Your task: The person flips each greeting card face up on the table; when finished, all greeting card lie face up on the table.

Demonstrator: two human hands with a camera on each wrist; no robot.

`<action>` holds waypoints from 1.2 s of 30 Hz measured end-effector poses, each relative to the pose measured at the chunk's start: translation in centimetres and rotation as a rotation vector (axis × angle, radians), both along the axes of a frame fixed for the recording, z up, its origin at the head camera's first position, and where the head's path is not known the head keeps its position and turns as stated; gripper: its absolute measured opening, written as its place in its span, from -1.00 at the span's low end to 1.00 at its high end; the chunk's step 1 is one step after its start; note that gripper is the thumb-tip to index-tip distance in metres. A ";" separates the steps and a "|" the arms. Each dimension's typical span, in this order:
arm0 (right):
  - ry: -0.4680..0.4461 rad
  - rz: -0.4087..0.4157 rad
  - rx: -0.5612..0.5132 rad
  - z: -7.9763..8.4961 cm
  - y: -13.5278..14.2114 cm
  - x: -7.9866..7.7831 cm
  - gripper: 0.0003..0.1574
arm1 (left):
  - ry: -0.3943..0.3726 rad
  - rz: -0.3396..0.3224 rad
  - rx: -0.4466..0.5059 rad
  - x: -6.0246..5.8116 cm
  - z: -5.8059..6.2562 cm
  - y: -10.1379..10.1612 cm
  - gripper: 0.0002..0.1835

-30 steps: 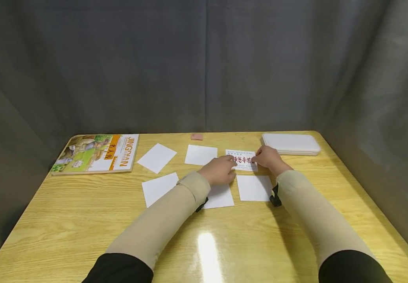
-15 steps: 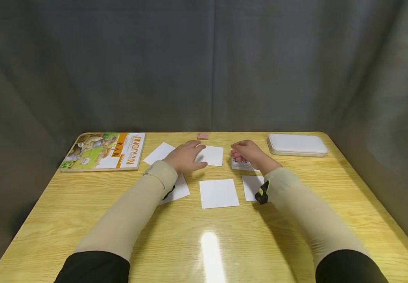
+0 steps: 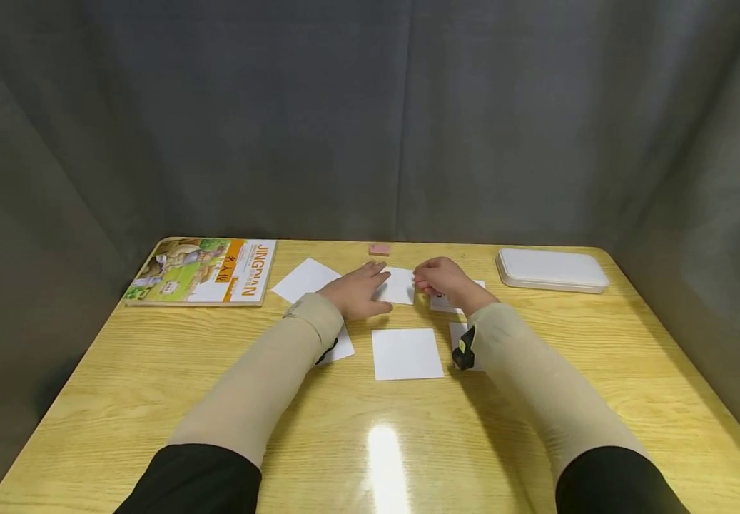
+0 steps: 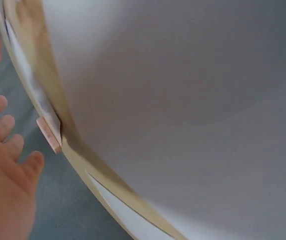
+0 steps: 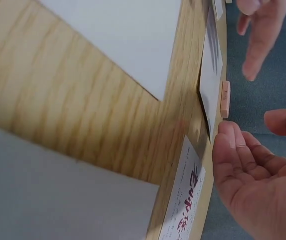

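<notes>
Several blank white cards lie on the yellow wooden table (image 3: 151, 371). My left hand (image 3: 376, 275) lies flat with straight fingers on the left part of the back middle card (image 3: 402, 287). My right hand (image 3: 424, 282) reaches the same card's right edge (image 5: 210, 95) with relaxed fingers (image 5: 228, 131), thumb apart, holding nothing. A card printed in red (image 3: 449, 303) (image 5: 187, 205) lies under the right wrist. In the left wrist view my left hand's fingers (image 4: 8, 145) are spread over a blank card (image 4: 182, 100).
A picture book (image 3: 205, 271) lies at the back left and a white flat box (image 3: 552, 270) at the back right. A small pink eraser (image 3: 379, 248) (image 5: 224, 99) (image 4: 49, 135) sits at the far edge. More blank cards (image 3: 305, 278) (image 3: 407, 353) lie around my arms.
Both hands have moved left, off the printed card and onto the blank card beside it. The printed card stays on the table.
</notes>
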State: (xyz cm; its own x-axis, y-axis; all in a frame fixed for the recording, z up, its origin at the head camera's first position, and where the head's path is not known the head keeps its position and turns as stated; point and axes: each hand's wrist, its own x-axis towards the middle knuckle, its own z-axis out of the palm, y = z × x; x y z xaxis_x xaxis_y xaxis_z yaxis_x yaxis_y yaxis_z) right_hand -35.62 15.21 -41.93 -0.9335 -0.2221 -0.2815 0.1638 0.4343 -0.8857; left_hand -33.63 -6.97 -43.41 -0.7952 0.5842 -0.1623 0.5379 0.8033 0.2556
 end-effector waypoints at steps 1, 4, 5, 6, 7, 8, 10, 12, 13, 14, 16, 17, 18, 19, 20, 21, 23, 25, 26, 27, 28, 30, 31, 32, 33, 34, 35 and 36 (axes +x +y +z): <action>0.000 -0.001 0.000 0.0 0.1 -0.1 -0.47 | -0.026 -0.003 -0.012 0.1 0.0 0.2 -0.13; 0.001 -0.003 0.009 0.0 0.2 -0.1 -0.47 | -0.098 -0.002 -0.074 0.5 0.2 0.8 -0.12; 0.003 -0.006 0.016 0.0 0.2 -0.1 -0.48 | -0.117 0.006 -0.091 0.7 0.3 1.0 -0.12; 0.010 -0.010 0.026 0.0 0.2 -0.1 -0.48 | -0.130 0.014 -0.110 0.8 0.4 1.1 -0.12; 0.015 -0.011 0.033 0.1 0.2 -0.1 -0.48 | -0.137 0.025 -0.123 1.0 0.5 1.2 -0.12; 0.018 -0.014 0.038 0.1 0.2 0.0 -0.49 | -0.132 0.033 -0.142 1.1 0.6 1.3 -0.12; 0.020 -0.016 0.042 0.1 0.2 0.0 -0.49 | -0.116 0.049 -0.169 1.3 0.7 1.4 -0.12; -0.001 -0.009 0.024 0.1 0.2 0.0 -0.50 | -0.109 0.060 -0.183 1.4 0.7 1.5 -0.12; -0.018 -0.008 0.012 0.2 0.2 0.0 -0.50 | -0.106 0.063 -0.189 1.5 0.7 1.6 -0.13; -0.037 -0.008 -0.002 0.1 0.2 -0.1 -0.51 | -0.104 0.063 -0.194 1.5 0.6 1.6 -0.13; -0.077 -0.012 -0.036 0.0 0.1 -0.1 -0.51 | -0.102 0.064 -0.198 1.5 0.5 1.6 -0.13; -0.095 -0.018 -0.053 -0.1 0.1 -0.2 -0.53 | -0.101 0.065 -0.197 1.5 0.5 1.7 -0.13; -0.109 -0.028 -0.065 -0.1 0.0 -0.2 -0.55 | -0.097 0.063 -0.197 1.5 0.5 1.7 -0.14; -0.120 -0.039 -0.076 -0.2 -0.1 -0.2 -0.57 | -0.095 0.062 -0.196 1.6 0.4 1.7 -0.15; -0.129 -0.047 -0.085 -0.3 -0.1 -0.3 -0.59 | -0.092 0.060 -0.194 1.6 0.4 1.7 -0.15; -0.140 -0.056 -0.093 -0.3 -0.2 -0.3 -0.62 | -0.091 0.058 -0.192 1.7 0.5 1.7 -0.16; -0.159 -0.086 -0.116 -0.3 -0.3 -0.4 -0.66 | -0.090 0.053 -0.181 1.7 0.6 1.6 -0.16; -0.174 -0.120 -0.144 -0.4 -0.5 -0.6 -0.64 | -0.093 0.050 -0.164 1.7 0.7 1.5 -0.17; -0.178 -0.135 -0.165 -0.5 -0.6 -0.6 -0.62 | -0.091 0.045 -0.158 1.7 0.7 1.4 -0.17; -0.181 -0.147 -0.183 -0.5 -0.6 -0.6 -0.59 | -0.090 0.042 -0.149 1.5 0.6 1.4 -0.17; -0.181 -0.158 -0.195 -0.6 -0.7 -0.7 -0.56 | -0.090 0.038 -0.141 1.4 0.4 1.3 -0.17; -0.180 -0.170 -0.209 -0.8 -0.9 -0.6 -0.53 | -0.087 0.028 -0.127 1.1 0.0 1.2 -0.18; -0.181 -0.175 -0.213 -0.9 -1.1 -0.6 -0.53 | -0.086 0.022 -0.120 1.0 -0.2 1.1 -0.18; -0.181 -0.176 -0.217 -1.1 -1.1 -0.5 -0.54 | -0.085 0.014 -0.110 0.8 -0.5 0.9 -0.18; -0.179 -0.181 -0.214 -1.2 -1.3 -0.4 -0.56 | -0.088 0.007 -0.096 0.7 -0.7 0.8 -0.18; -0.180 -0.191 -0.218 -1.2 -1.4 -0.3 -0.60 | -0.088 0.000 -0.083 0.6 -0.9 0.7 -0.19; -0.179 -0.199 -0.226 -1.3 -1.4 -0.2 -0.63 | -0.091 -0.005 -0.069 0.5 -1.0 0.6 -0.19; -0.176 -0.204 -0.234 -1.4 -1.5 -0.1 -0.65 | -0.093 -0.009 -0.054 0.5 -1.0 0.4 -0.20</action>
